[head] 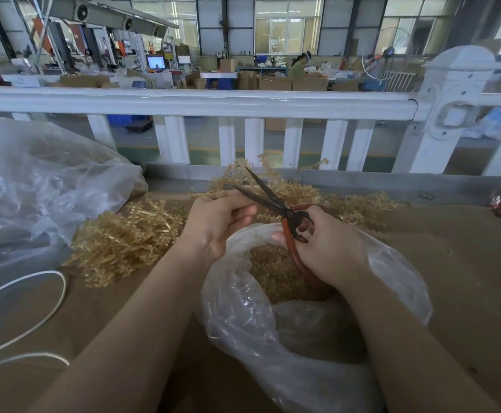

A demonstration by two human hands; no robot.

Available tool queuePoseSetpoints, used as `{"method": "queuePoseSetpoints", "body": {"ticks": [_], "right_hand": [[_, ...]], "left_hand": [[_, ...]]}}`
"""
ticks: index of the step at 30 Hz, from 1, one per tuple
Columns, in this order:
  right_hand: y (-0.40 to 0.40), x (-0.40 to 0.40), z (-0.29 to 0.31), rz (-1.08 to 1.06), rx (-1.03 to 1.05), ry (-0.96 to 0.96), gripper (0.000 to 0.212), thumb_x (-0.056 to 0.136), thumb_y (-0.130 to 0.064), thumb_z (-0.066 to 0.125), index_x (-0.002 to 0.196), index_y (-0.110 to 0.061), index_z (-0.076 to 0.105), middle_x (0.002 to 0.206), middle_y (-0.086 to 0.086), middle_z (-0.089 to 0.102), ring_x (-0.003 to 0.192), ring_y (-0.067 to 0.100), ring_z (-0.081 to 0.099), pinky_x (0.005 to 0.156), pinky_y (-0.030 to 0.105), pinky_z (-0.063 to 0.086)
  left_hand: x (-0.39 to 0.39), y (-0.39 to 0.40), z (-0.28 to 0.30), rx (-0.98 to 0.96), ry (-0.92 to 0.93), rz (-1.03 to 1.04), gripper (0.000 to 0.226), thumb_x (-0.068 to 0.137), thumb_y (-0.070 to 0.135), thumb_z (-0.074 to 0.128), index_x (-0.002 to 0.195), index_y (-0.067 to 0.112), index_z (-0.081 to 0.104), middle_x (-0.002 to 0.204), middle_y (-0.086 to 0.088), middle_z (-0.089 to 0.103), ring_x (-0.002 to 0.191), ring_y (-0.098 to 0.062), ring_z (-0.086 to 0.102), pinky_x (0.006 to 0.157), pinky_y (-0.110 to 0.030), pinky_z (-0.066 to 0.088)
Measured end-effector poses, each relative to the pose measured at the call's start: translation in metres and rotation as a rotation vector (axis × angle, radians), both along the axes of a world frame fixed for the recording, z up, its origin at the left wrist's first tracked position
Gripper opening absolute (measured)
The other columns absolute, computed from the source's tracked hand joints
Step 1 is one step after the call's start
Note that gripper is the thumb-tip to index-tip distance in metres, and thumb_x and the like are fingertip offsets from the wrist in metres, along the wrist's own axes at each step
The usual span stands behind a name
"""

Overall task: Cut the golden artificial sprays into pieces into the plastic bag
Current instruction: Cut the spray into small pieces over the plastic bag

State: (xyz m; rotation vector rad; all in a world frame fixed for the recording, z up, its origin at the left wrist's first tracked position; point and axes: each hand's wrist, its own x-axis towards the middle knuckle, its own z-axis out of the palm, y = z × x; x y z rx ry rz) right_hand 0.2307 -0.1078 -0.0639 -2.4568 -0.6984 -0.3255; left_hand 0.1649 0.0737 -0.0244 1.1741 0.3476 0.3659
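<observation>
Over the open plastic bag (317,332) beneath our hands, our left hand (216,222) pinches a light, springy golden spray (273,186) by its stem while our right hand (329,248) grips the scissors (273,198), blades parted, ready to snip.

Two bare forearms, hands (219,222) ungloved (no sleeves, rings, watch).
</observation>
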Motion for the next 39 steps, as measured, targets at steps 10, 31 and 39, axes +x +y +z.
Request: {"method": "queuePoseSetpoints", "body": {"ticks": [10, 31, 39], "right_hand": [[0.0027, -0.0020, -0.0004, -0.002, -0.002, -0.029, 0.072, 0.068, -0.096, 0.039, 0.108, -0.038, 0.050, 0.089, -0.024, 0.052, 0.077, 0.001, 0.046, 0.056, 0.017, 0.031], [0.0051, -0.0017, -0.0010, -0.064, 0.033, -0.072, 0.085, 0.061, -0.103, 0.036, 0.117, -0.043, 0.058, 0.079, -0.030, 0.048, 0.077, 0.000, 0.046, 0.054, 0.014, 0.026], [0.0034, -0.0028, 0.0000, -0.027, 0.061, -0.041, 0.088, 0.060, -0.102, 0.040, 0.119, -0.039, 0.061, 0.091, -0.023, 0.063, 0.081, 0.003, 0.052, 0.057, 0.014, 0.034]], "left_hand": [[-0.0006, -0.0082, -0.0038, 0.063, -0.140, -0.046, 0.016, 0.088, -0.010, 0.061, 0.083, 0.004, 0.067, 0.070, -0.004, 0.069, 0.064, -0.010, 0.066, 0.063, -0.019, 0.055], [-0.0033, -0.0040, 0.0005, 0.169, -0.140, -0.014, 0.017, 0.088, -0.007, 0.063, 0.077, 0.004, 0.071, 0.065, -0.005, 0.070, 0.060, -0.011, 0.064, 0.062, -0.019, 0.054], [-0.0042, -0.0036, 0.0008, 0.233, -0.172, -0.002, 0.021, 0.088, -0.002, 0.066, 0.073, 0.010, 0.074, 0.068, -0.004, 0.072, 0.060, -0.009, 0.065, 0.061, -0.019, 0.054]]}}
